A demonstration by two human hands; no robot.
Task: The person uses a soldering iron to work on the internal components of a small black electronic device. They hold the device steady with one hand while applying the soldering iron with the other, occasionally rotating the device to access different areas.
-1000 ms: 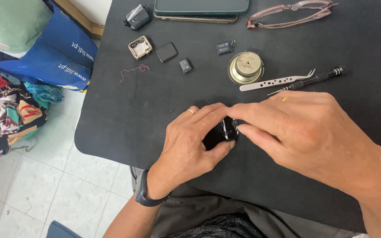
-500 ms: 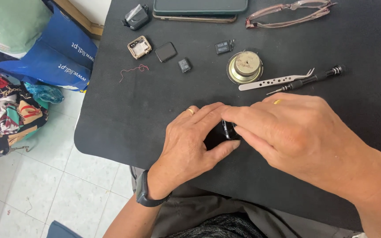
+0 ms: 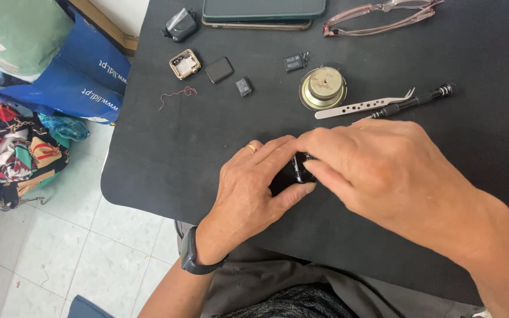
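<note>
On the black desk (image 3: 166, 153), the left hand (image 3: 248, 188) is pinching a small black device (image 3: 299, 169) near the front edge while the right hand (image 3: 384, 171) is pressing fingertips on it, probably needing steady, careful force next.

Dark rectangular phone screen (image 3: 264, 9) at twelve o'clock on the black table (image 3: 166, 159); small black square screen (image 3: 219, 69) at eleven; blue printed bag (image 3: 69, 82) at ten.
</note>
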